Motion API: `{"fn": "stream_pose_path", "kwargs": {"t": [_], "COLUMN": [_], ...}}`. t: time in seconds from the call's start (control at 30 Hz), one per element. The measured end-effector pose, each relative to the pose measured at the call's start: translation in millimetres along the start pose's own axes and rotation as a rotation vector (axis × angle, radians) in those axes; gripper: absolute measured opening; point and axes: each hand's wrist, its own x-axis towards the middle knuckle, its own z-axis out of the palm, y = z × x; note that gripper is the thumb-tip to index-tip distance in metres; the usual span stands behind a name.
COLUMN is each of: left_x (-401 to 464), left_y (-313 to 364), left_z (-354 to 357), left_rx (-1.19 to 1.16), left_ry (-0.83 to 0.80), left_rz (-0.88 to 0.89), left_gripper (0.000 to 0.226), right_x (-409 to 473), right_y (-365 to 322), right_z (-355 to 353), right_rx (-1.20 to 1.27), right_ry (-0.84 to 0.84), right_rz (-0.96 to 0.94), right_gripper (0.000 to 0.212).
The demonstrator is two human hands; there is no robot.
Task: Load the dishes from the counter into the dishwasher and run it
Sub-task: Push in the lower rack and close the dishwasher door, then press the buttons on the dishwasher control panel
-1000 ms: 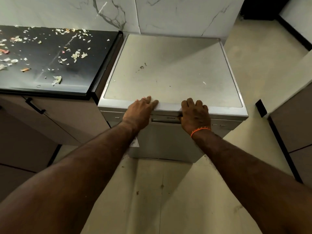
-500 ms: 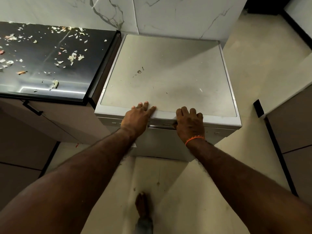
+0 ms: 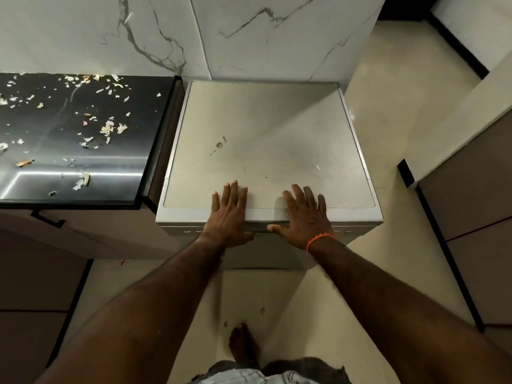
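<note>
Pale beige floor tiles (image 3: 279,297) fill the bottom of the view, lightly stained, with a small red speck near the left cabinet. Closest in, a bare foot (image 3: 243,346) stands on the tiles just above the edge of light-coloured clothing. Two bare forearms reach forward from the lower corners toward the dishwasher (image 3: 266,151), a freestanding silver-grey unit seen from above, its door closed.

Resting palm-down on the front edge of the appliance's top, the left hand (image 3: 228,214) has its fingers straight and held close together, their tips lying on the flat top panel. Beside it and a little apart, the right hand (image 3: 304,214) also lies flat over the front edge, fingers straight and slightly spread, with the thumb stretched out leftward along the strip at the top of the door. An orange band (image 3: 320,239) circles the right wrist. Neither hand holds anything.

Further back, the top panel is dull and scuffed, with a small dark mark near its middle and a few pale flecks. Just left of the machine, and touching its side, runs a glossy black counter (image 3: 83,151), littered with pale food scraps and an orange bit, and reflecting a bright strip of light. Brown cabinet fronts (image 3: 69,245) with a dark handle sit below it. Right of the machine, more brown cabinets (image 3: 471,206) stand across a gap of floor. Behind everything rises a white marble-veined wall (image 3: 194,31).
</note>
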Motion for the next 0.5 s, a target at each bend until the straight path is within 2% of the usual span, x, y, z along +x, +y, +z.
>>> {"fn": "stream_pose_path", "kwargs": {"t": [0.17,0.27,0.5], "left_x": [3.1,6.3,16.6], "left_y": [-7.5,-10.9,-19.0], "left_z": [-10.7,-22.1,-49.9], "left_rx": [-0.047,-0.048,-0.022], "left_ry": [0.011,0.042,0.243], "left_rz": [0.04,0.001,-0.132], "left_gripper": [0.132,0.123,0.11], "right_x": [13.2,27.1,71.0], "right_y": [-7.8,-9.9,-1.5], "right_z": [-3.7,-8.8,-22.8], "right_rx": [0.069,0.105,0.137], "right_ry": [0.018,0.034,0.084], "right_rz": [-0.003,-0.012,-0.086], "right_gripper": [0.1,0.103,0.101]}}
